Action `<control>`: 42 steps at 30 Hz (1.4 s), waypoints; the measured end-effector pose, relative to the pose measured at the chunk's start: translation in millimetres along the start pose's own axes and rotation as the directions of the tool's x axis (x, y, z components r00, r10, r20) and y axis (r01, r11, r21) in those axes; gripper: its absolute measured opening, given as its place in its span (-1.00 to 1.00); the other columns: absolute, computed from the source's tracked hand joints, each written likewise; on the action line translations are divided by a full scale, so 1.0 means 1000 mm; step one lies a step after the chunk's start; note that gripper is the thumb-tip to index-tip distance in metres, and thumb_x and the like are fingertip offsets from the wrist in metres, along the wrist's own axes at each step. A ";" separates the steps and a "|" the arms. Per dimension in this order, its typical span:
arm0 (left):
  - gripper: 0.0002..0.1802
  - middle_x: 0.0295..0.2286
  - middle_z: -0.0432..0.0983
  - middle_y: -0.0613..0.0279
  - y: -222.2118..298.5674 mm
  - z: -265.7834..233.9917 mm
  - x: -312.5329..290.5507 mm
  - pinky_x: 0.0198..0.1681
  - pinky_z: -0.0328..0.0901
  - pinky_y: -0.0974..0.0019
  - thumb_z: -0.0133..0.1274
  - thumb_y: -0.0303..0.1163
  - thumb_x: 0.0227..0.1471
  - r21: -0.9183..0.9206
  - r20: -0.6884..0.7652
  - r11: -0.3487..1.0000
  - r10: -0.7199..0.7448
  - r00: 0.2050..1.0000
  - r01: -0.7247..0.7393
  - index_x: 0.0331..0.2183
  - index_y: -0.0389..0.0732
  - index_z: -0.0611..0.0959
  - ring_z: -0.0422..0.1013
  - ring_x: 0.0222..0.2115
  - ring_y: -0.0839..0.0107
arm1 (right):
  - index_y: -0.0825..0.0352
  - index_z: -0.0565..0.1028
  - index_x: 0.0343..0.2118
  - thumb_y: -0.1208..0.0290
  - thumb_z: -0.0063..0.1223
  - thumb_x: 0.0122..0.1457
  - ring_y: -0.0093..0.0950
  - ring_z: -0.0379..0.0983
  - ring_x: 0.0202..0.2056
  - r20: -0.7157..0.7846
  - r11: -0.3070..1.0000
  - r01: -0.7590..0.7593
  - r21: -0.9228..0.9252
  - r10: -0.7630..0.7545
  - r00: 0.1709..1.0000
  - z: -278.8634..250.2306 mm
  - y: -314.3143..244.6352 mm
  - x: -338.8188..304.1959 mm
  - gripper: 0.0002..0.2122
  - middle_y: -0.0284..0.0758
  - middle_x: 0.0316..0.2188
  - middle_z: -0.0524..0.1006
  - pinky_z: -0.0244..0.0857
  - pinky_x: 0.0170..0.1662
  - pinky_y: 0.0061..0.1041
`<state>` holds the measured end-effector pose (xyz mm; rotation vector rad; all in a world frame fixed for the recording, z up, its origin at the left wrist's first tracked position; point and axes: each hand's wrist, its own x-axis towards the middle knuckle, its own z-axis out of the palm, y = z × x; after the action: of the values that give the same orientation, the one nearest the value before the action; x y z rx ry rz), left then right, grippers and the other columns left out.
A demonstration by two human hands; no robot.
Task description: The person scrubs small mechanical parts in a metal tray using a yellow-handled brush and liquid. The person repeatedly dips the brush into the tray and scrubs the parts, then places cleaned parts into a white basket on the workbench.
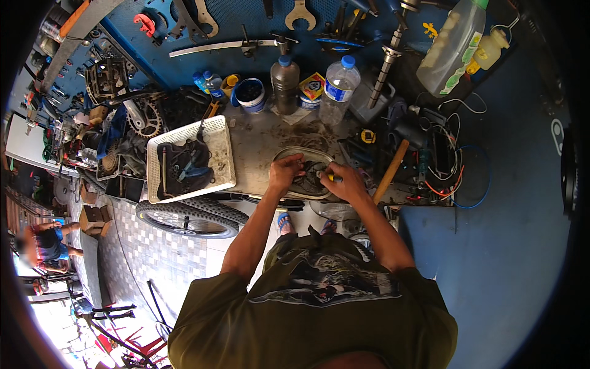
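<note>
A shallow rounded metal tray sits at the front edge of the workbench, with dark, greasy small parts inside it. My left hand is over the tray's left side, fingers closed in a pinch; whatever they hold is too small to make out. On the opposite side, my right hand is wrapped round a tool with a yellow-and-black handle. Its working end points into the tray toward my left fingers, too small and dark to tell its kind.
Left of the tray stands a white plastic basket with tools on a dark cloth. Behind are a dark bottle, a clear bottle and a blue-white tub. A hammer's wooden handle and tangled cables lie right. Below leans a bicycle wheel.
</note>
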<state>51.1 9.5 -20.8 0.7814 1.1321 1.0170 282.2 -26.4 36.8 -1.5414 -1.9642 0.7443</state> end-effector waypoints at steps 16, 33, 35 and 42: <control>-0.49 -0.47 0.72 0.20 0.026 0.030 -0.008 -0.32 0.52 0.39 0.12 -0.59 0.12 0.589 -0.122 0.774 0.371 0.920 -0.234 0.13 -0.34 0.68 0.67 -0.40 0.48 | 0.32 0.52 -0.23 0.27 0.20 0.34 0.01 0.59 -0.31 -0.222 0.969 0.218 0.114 -0.189 0.956 0.013 -0.044 0.024 -0.80 -0.08 -0.38 0.63 0.43 -0.25 -0.10; -0.52 -0.26 0.79 0.02 0.011 0.039 -0.009 -0.31 0.56 0.35 0.12 -0.58 0.10 0.508 -0.123 0.819 0.377 0.918 -0.268 0.09 -0.22 0.74 0.68 -0.42 0.47 | 0.35 0.53 -0.28 0.06 0.05 0.38 0.18 0.58 -0.35 -0.180 0.979 -0.171 0.114 0.190 0.965 0.023 -0.019 0.034 -0.63 0.06 -0.46 0.62 0.45 -0.31 0.03; -0.53 -0.26 0.79 0.03 0.007 0.037 -0.007 -0.31 0.56 0.36 0.12 -0.58 0.11 0.530 -0.127 0.800 0.403 0.906 -0.282 0.08 -0.22 0.74 0.68 -0.39 0.48 | 0.35 0.54 -0.30 0.04 0.03 0.39 0.06 0.63 -0.41 -0.234 0.984 -0.143 0.106 0.164 0.958 0.025 -0.024 0.034 -0.61 0.00 -0.47 0.65 0.47 -0.35 -0.06; -0.61 -0.18 0.75 0.11 0.000 0.029 0.000 -0.24 0.57 0.35 0.11 -0.60 0.23 0.139 -0.122 0.968 0.226 0.966 -0.209 0.08 -0.30 0.73 0.63 -0.32 0.46 | 0.25 0.60 -0.09 -0.05 0.00 0.41 -0.49 0.66 -0.52 0.144 0.746 -0.473 0.469 0.463 0.874 0.012 -0.005 0.026 -0.59 -0.32 -0.46 0.71 0.43 -0.45 -0.42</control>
<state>78.8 9.1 -13.0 0.9647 1.2567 1.2064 265.4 -3.5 33.7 -1.6995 -1.2346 1.3513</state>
